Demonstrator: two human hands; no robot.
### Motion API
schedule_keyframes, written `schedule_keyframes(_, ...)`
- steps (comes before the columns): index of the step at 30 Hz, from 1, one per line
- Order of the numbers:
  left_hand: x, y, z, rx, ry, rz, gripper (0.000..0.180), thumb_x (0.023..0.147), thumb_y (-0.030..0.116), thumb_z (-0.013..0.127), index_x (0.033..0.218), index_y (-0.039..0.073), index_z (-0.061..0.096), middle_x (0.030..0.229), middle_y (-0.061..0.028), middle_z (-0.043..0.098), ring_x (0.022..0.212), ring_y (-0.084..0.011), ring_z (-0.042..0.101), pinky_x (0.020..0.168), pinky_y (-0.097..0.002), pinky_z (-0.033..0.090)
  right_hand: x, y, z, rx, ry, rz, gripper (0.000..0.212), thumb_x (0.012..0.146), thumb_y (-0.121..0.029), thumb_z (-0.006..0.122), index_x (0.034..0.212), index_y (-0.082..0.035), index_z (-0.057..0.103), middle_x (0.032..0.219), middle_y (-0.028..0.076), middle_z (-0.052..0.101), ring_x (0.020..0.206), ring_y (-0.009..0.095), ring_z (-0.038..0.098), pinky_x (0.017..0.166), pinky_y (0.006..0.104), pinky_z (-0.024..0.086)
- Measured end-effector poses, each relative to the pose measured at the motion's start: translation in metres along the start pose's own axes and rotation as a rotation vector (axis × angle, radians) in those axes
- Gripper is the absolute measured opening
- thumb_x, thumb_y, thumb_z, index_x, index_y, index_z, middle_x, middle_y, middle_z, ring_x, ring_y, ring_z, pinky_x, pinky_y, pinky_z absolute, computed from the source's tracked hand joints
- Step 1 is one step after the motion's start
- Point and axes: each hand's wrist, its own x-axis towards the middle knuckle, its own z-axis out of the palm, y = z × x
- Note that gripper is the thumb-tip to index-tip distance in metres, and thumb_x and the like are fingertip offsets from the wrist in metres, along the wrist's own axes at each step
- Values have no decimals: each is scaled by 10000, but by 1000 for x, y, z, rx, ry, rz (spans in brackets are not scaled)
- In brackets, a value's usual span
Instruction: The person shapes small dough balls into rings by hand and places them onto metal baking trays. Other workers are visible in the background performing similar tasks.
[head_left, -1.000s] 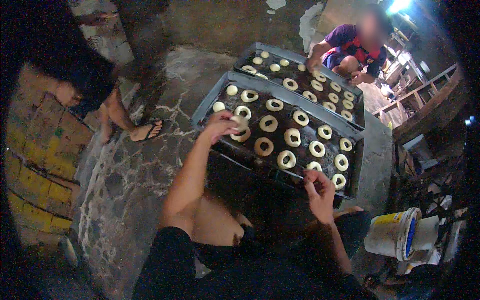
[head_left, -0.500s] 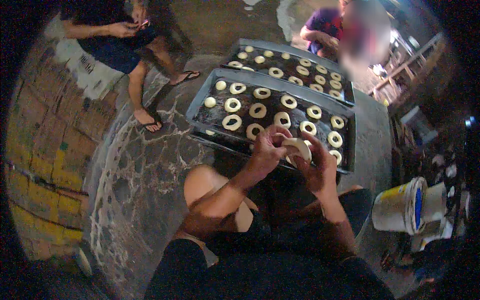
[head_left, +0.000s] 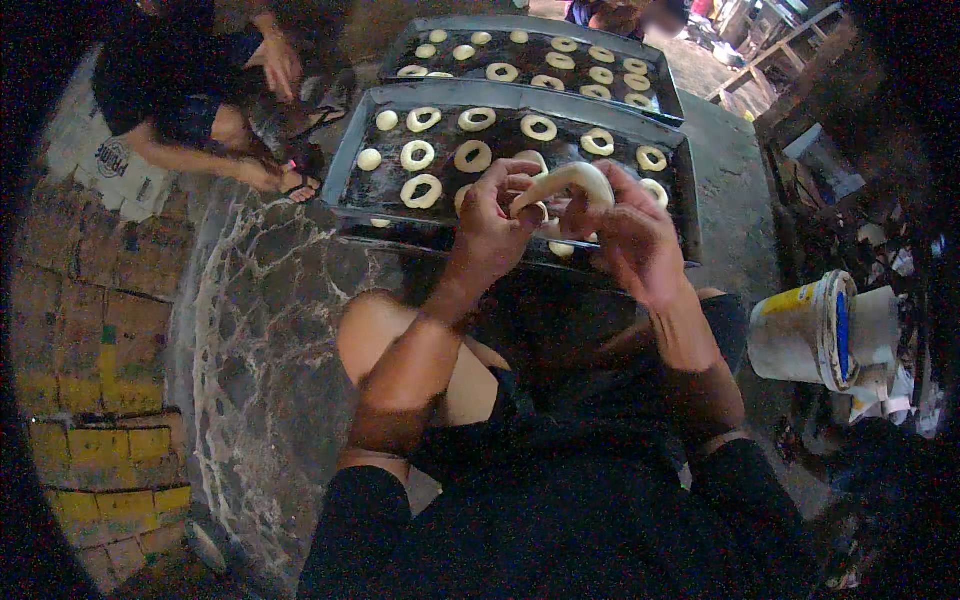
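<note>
Between my two hands, above the near edge of a dark metal baking tray (head_left: 335,185), hangs a pale ring of dough (head_left: 580,182). My left hand (head_left: 497,212) grips its left side with curled fingers. On the other side my right hand (head_left: 640,235) has its fingers wrapped round the ring. The ring looks stretched and tilted, and its lower part is partly hidden by fingers. Several dough rings (head_left: 473,156) lie in rows on the tray, some covered by my hands. Two round dough balls, one being the lower dough ball (head_left: 369,160), sit at its left end.
Behind stands a second tray (head_left: 400,62) with more dough rings and balls. At the left a person crouches, one hand (head_left: 278,68) hanging down, the other by a sandalled foot. White buckets (head_left: 795,335) stand at my right. Another person is partly visible at the top.
My view has shifted, so the trays appear higher. The ring in my hands is lifted and turned to show an open arch. The person at left has bent down toward the foot.
</note>
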Motion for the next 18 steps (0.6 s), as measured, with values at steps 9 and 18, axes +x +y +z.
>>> schedule_keyframes(9, -7, 10, -23, -387, -31, 26, 555, 750, -59, 583, 1285, 69, 511, 1093, -141, 635, 908, -239, 656, 762, -343, 542, 26, -10, 25, -96, -84, -65, 829, 693, 18, 624, 1468, -130, 370, 1056, 64, 598, 850, 134, 589, 736, 272, 483)
schedule_keyframes(18, -10, 15, -69, -779, -254, -283, 567, 968, 426, 511, 1380, 40, 467, 832, -123, 649, 675, -225, 626, 633, -337, 509, 72, 30, 38, -694, -77, -110, 231, 888, -135, 622, 1046, 27, 669, 889, 61, 670, 798, 126, 624, 696, 273, 502)
